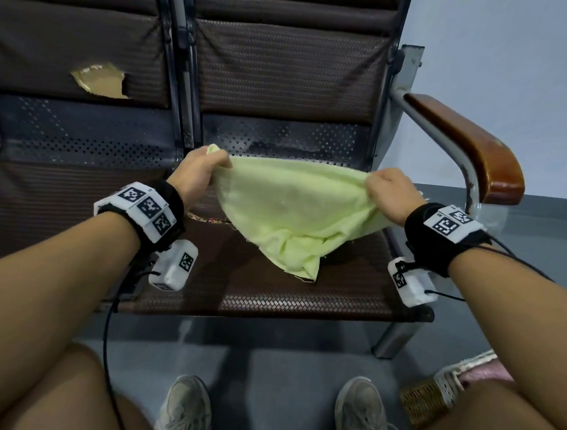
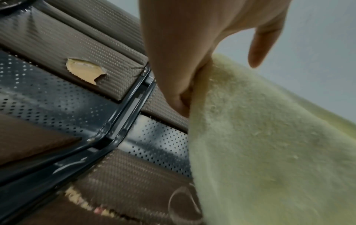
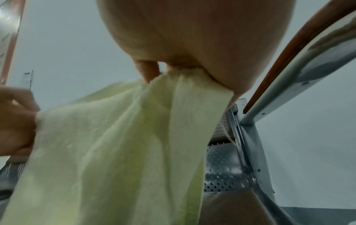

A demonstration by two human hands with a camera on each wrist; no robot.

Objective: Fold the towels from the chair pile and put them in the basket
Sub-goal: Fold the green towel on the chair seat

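A pale green towel (image 1: pixel 292 205) hangs stretched between my two hands above the brown woven chair seat (image 1: pixel 258 295). My left hand (image 1: pixel 202 168) grips its left top corner, fingers curled round the cloth (image 2: pixel 260 137). My right hand (image 1: pixel 388 190) pinches the right top corner, where the towel (image 3: pixel 108 144) bunches under the fingers. The towel's lower end sags in folds onto the seat. A patterned cloth edge (image 1: pixel 209 218) peeks out beneath the towel. A wicker basket (image 1: pixel 430 396) with a pinkish cloth in it stands on the floor at the lower right.
The chair has a wooden armrest (image 1: pixel 469 145) on a metal frame at the right. A second seat (image 1: pixel 63 196) adjoins on the left, its backrest torn (image 1: pixel 100 80). My knees and shoes (image 1: pixel 186 410) are at the bottom over a grey floor.
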